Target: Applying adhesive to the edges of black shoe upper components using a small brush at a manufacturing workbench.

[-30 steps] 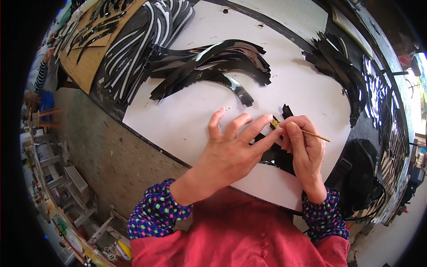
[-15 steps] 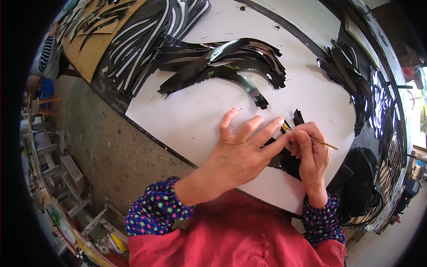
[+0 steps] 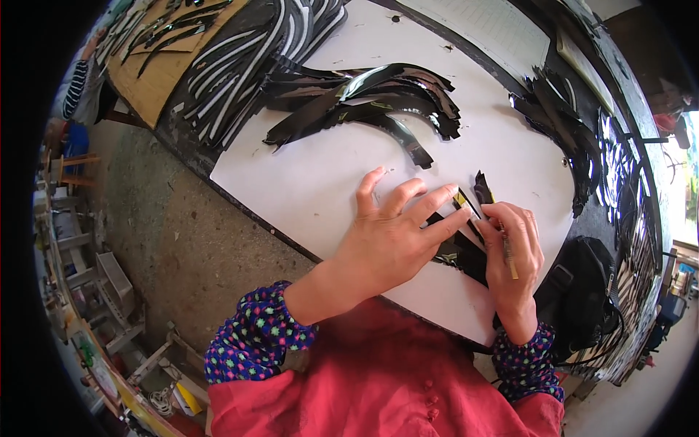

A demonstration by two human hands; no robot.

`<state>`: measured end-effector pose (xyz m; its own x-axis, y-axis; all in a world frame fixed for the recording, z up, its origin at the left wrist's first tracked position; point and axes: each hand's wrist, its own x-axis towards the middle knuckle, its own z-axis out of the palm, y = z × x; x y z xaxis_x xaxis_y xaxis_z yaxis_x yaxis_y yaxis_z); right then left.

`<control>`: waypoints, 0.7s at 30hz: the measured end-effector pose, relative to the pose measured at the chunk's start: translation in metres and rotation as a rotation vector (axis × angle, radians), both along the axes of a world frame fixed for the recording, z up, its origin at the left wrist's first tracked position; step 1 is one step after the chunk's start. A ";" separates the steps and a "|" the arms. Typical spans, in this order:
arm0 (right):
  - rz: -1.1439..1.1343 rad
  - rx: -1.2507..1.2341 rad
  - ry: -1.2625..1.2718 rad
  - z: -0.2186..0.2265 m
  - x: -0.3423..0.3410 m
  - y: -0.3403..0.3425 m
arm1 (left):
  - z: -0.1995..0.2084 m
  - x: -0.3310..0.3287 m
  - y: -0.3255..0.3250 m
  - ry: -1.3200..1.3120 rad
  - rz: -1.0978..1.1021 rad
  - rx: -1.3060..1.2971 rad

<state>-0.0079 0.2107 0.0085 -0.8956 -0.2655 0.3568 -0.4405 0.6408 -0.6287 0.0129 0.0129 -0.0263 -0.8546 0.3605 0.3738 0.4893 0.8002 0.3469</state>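
My left hand (image 3: 389,233) lies spread on the white board, fingers stretched, with index fingertip and thumb on a black curved strip (image 3: 470,256) with a yellow patch near its upper end. My right hand (image 3: 515,244) is closed at the strip's right side, pinching a thin yellow strip (image 3: 513,266) that hangs down along the fingers. Whether it is a stick or a peeled tape I cannot tell. Another narrow black piece (image 3: 482,188) points up just beyond my right fingers. Parts of the black strips are hidden under both hands.
A pile of glossy black curved strips (image 3: 364,95) lies ahead on the white board (image 3: 291,189). Black-and-white strips (image 3: 240,65) are heaped at the far left, more black strips (image 3: 564,138) at the right. A black bag (image 3: 586,291) sits at the right edge.
The yellow strip in my right hand has swung from pointing right to pointing down. My left thumb has shifted slightly away from the right hand, exposing more of the black strip.
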 end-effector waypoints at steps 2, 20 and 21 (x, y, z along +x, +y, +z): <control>0.059 0.178 0.150 -0.002 0.004 -0.001 | -0.001 0.001 -0.001 0.009 0.000 0.002; 0.046 -0.265 -0.222 0.006 0.030 0.000 | 0.010 0.049 -0.008 0.056 0.040 0.028; 0.043 -0.287 -0.254 0.005 0.030 -0.002 | 0.012 0.051 -0.009 0.053 0.039 0.026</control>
<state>0.0223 0.2085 0.0138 -0.9554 -0.2263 0.1897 -0.2698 0.4077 -0.8724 0.0636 0.0044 -0.0139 -0.8465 0.3166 0.4280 0.4761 0.8100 0.3424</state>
